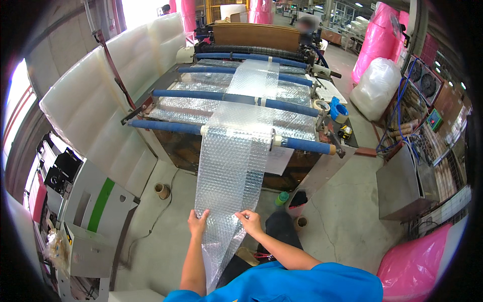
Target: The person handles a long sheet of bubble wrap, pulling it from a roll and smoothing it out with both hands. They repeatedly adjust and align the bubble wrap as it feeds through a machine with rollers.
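1. Grey concrete floor (347, 221) fills the lower middle of the frame, with a roller machine (241, 100) taking up the upper centre.
2. Four blue rollers (236, 98) cross the machine from left to right, one behind the other.
3. A clear bubble wrap strip (236, 156) runs from the top centre down over the rollers, then hangs toward the bottom centre of the frame.
4. The left hand (197, 222) rises from the lower edge on a nearly upright bare forearm; its fingers are curled shut over the left edge of the strip.
5. The right hand (250, 221) comes in on a forearm slanting up-left from a blue sleeve (312, 284) at the bottom; thumb and fingers are pinched closed on the right edge of the strip.
6. Both hands sit level with each other, just below centre, with the strip stretched between them and its loose end trailing down beside the left forearm.
7. White padded panels (100, 105) lean at the left; pink bags (417, 261) sit at the lower right and upper right.
8. A tape roll (322, 105) lies on the machine's right side.
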Available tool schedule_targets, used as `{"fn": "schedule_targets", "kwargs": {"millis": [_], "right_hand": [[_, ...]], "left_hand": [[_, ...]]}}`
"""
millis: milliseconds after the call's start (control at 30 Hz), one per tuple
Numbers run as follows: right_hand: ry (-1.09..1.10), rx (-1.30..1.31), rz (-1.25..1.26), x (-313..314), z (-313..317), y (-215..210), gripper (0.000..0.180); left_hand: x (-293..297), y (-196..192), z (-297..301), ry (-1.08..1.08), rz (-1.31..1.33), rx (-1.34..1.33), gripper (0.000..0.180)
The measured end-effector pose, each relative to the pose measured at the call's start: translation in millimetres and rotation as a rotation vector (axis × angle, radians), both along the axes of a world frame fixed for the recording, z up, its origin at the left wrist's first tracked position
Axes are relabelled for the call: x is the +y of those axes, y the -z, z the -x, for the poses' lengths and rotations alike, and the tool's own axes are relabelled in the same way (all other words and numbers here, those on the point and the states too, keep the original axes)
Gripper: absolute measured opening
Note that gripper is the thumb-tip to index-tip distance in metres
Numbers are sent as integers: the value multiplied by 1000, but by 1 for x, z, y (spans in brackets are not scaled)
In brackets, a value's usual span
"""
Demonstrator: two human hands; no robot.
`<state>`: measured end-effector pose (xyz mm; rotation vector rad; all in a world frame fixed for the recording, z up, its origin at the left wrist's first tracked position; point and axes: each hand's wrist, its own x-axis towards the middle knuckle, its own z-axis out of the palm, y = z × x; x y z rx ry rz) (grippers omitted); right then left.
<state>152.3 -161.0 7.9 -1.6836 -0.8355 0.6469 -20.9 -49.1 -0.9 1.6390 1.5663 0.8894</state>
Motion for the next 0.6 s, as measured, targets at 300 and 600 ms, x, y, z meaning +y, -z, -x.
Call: {"fn": "schedule_targets", "kwargs": {"millis": [300,600], "right_hand": [[31,-61,-8,4,-4,8,25],[49,-106,-21,3,-5,14,27]], "left_hand": [[-1,3,-7,1,-36,111,54],[3,9,-4,65,64,157,51]]}}
